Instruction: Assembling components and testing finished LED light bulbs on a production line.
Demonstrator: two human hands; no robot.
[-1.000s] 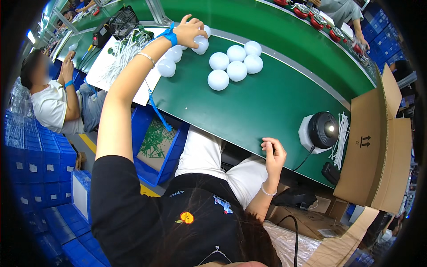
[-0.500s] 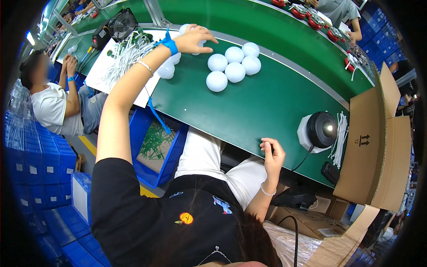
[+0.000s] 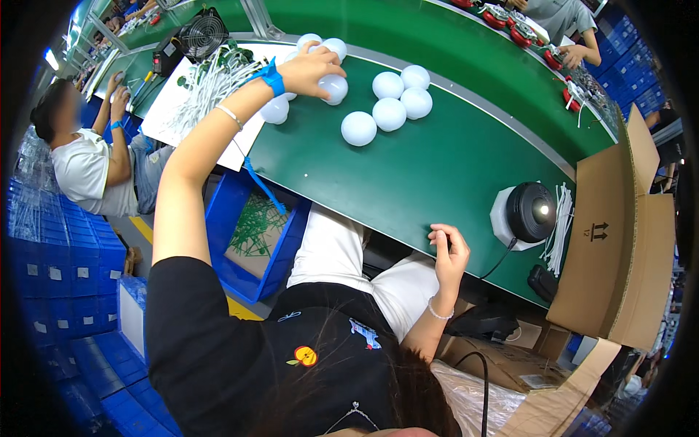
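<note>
A long green table (image 3: 408,175) runs across the picture, and everything here sits on it or close to it. At the right end of the green table stands a big brown cardboard box (image 3: 619,240) with its flaps up. Under the near edge of the green table is a blue bin (image 3: 251,240) with thin green sticks inside. At the far left of the green table lies a white sheet (image 3: 171,127) with a heap of white ties (image 3: 207,84) on it, and a small black fan (image 3: 202,33) stands behind them. Near the right end of the green table sits a round black lamp (image 3: 530,213) on a white base. In the middle of the green table lie four white round bulbs (image 3: 389,109) close together. The left hand (image 3: 309,69) reaches far out over the table, fingers spread and bent over one white bulb (image 3: 335,87), touching it among other bulbs. The right hand (image 3: 448,251) rests at the near edge of the green table, fingers curled loosely, holding nothing that can be seen.
</note>
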